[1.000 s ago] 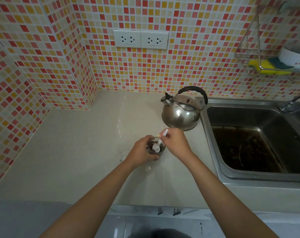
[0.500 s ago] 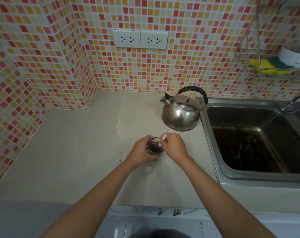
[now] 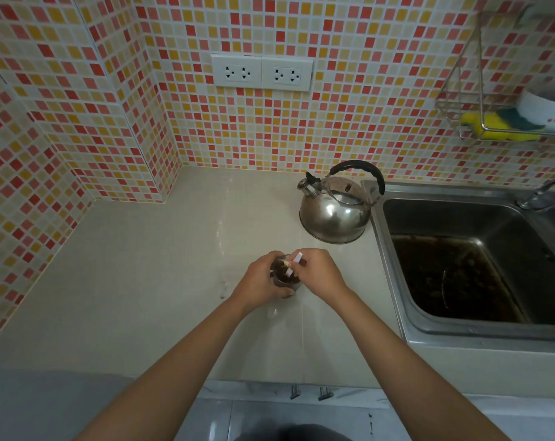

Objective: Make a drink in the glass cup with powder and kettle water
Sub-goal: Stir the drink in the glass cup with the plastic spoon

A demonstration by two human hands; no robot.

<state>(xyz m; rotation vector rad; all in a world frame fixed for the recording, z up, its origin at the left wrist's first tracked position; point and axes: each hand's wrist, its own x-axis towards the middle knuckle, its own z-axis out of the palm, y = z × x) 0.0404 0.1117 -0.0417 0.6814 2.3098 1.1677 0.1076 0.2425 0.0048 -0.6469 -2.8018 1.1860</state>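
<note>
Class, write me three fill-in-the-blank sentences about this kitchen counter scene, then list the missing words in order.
1. The left hand grips the ____.
2. The right hand holds a white stick dipped into the ____ liquid.
3. The kettle stands on the counter, just left of the ____.

Missing words: cup; dark; sink

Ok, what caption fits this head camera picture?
Left hand steadies the glass cup while the right hand stirs its dark drink.

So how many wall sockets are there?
2, side by side on the tiled back wall above the counter: left socket, right socket. None look hidden.
</note>
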